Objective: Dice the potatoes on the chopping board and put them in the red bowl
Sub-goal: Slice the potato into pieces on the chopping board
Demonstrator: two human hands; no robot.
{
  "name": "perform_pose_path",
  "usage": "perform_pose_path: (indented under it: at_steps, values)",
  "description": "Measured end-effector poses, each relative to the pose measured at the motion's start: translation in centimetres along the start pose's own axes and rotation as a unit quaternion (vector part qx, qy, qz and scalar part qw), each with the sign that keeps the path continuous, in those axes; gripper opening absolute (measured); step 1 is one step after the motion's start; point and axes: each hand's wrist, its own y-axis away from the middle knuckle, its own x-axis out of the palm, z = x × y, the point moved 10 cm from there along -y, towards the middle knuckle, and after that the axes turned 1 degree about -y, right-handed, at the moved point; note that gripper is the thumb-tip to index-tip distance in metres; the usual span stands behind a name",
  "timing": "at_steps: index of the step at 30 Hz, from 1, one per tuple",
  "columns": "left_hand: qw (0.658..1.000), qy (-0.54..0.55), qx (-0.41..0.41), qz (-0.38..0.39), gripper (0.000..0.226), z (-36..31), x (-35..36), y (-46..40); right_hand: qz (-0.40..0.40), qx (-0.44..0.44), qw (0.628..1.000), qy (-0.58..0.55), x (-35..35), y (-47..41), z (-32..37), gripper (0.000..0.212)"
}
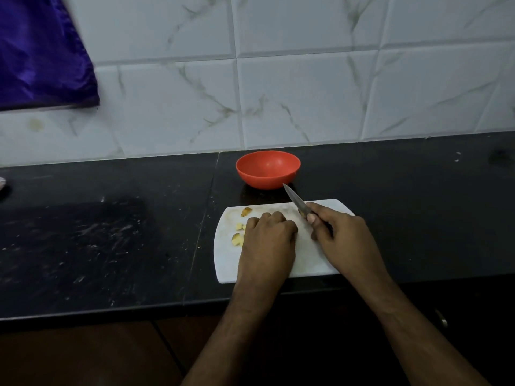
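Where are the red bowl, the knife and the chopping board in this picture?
red bowl [267, 169]: head view, on its inner wall.
knife [294, 198]: head view, on the bare blade beyond the right hand.
chopping board [227, 263]: head view, on a bare patch near its left front corner.

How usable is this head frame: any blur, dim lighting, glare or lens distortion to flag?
Head view: dim overall, so the black counter loses detail; the purple cloth at the upper left is smeared by motion blur; tile lines bow from the wide-angle lens; the red bowl, knife, chopping board and potato pieces stay readable; no strong glare.
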Motion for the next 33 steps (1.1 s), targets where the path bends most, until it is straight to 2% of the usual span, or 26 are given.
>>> perform_pose_path:
  at_steps: [2, 5, 10, 13, 15, 18, 20, 23, 27, 33]
  values:
    - [0.999, -0.014, -0.044, -0.029, 0.023, 1.0, -0.6, 0.1, 0.004, 0.007, 1.000, -0.002, 0.0, 0.0, -0.2, 0.032]
    - [0.995, -0.022, -0.100, -0.005, 0.024, 2.3, 0.0, 0.4, 0.007, 0.013, 1.000, -0.011, 0.0, 0.0, -0.4, 0.032]
    - [0.982, 0.011, -0.183, -0.035, 0.026, 4.4, -0.5, 1.1, 0.013, 0.018, 1.000, -0.022, -0.1, 0.2, -0.5, 0.033]
    - [0.984, 0.030, -0.169, -0.051, 0.029, 4.2, -0.8, 1.1, 0.013, 0.022, 0.999, -0.024, 0.0, 0.1, -0.6, 0.033]
    - [0.990, 0.029, -0.127, -0.053, 0.026, 3.3, -0.8, 0.7, 0.013, 0.021, 0.999, -0.028, 0.0, 0.1, -0.6, 0.032]
    - [0.996, -0.012, -0.085, 0.007, 0.026, 2.0, 0.4, 0.3, 0.011, 0.021, 0.999, -0.032, -0.1, 0.0, -0.5, 0.031]
    - [0.994, -0.023, -0.102, 0.019, 0.028, 2.3, 0.5, 0.3, 0.016, 0.024, 0.999, -0.041, 0.0, 0.1, -0.5, 0.030]
    - [0.992, -0.037, -0.119, -0.009, 0.029, 2.7, 0.0, 0.6, 0.021, 0.029, 0.998, -0.053, 0.0, 0.1, -0.6, 0.029]
    - [0.983, -0.024, -0.145, -0.113, 0.021, 3.4, -1.9, 1.4, 0.030, 0.034, 0.997, -0.065, 0.0, 0.1, -0.6, 0.029]
    - [0.972, 0.111, -0.177, -0.107, 0.018, 6.0, -3.1, 0.4, 0.041, 0.034, 0.996, -0.069, 0.1, 0.1, -0.5, 0.030]
